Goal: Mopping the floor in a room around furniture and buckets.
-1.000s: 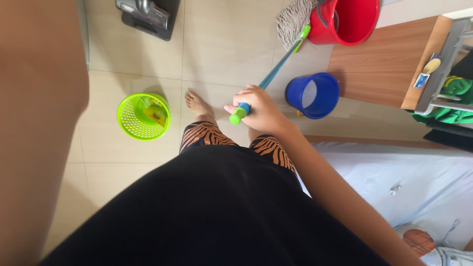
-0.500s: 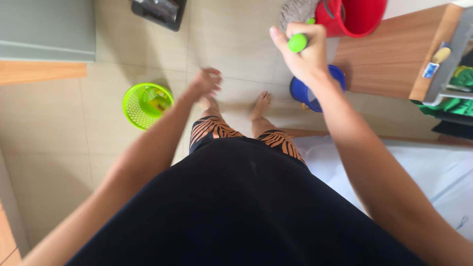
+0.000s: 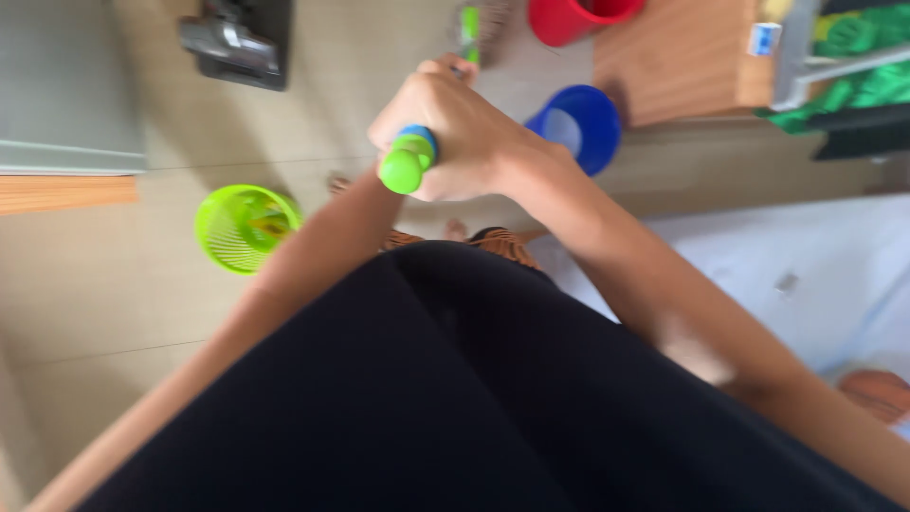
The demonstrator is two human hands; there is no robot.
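Right hand [image 3: 464, 133] wrapped tight round mop handle [image 3: 409, 159] near its green cap. Left arm reaches under it; left hand hidden behind right, fingers cannot tell. Handle runs away toward mop head [image 3: 488, 21] on tiled floor [image 3: 114, 294]. Green basket [image 3: 242, 226] left on floor. Blue bucket [image 3: 580, 123] just beyond right wrist. Red bucket [image 3: 569, 17] at far edge beside wooden cabinet [image 3: 678, 62]. Frame blurred.
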